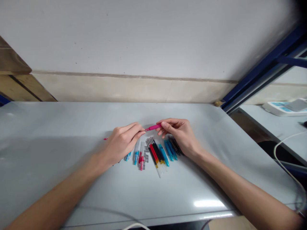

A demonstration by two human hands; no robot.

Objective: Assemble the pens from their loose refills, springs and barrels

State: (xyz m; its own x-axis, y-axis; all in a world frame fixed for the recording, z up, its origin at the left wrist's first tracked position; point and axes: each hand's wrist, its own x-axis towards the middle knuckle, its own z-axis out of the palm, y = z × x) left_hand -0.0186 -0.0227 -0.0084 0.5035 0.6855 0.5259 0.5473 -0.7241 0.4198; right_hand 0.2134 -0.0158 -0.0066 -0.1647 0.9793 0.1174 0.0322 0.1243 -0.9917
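My right hand [181, 134] grips a pink pen barrel [154, 127] between thumb and fingers, just above the table. At the barrel's narrow left end, the thumb and fingertips of my left hand [121, 139] are pinched together; they hide most of that tip. Below my hands lies a row of pen refills [154, 151], red and black with clear tails. To their right are several blue pen barrels [169, 150], and black barrels [175, 145] partly under my right hand. Clear pen parts with blue ends [136, 156] and a clear part with a pink end [142, 162] lie nearer my left hand.
The grey table [72, 179] meets a tiled wall [134, 89] at the back. A blue metal frame [254, 72] rises at the right. Beyond it, a second table holds a white device [285, 109], and a white cable [285, 163] hangs down. Wooden boards [26, 86] stand at left.
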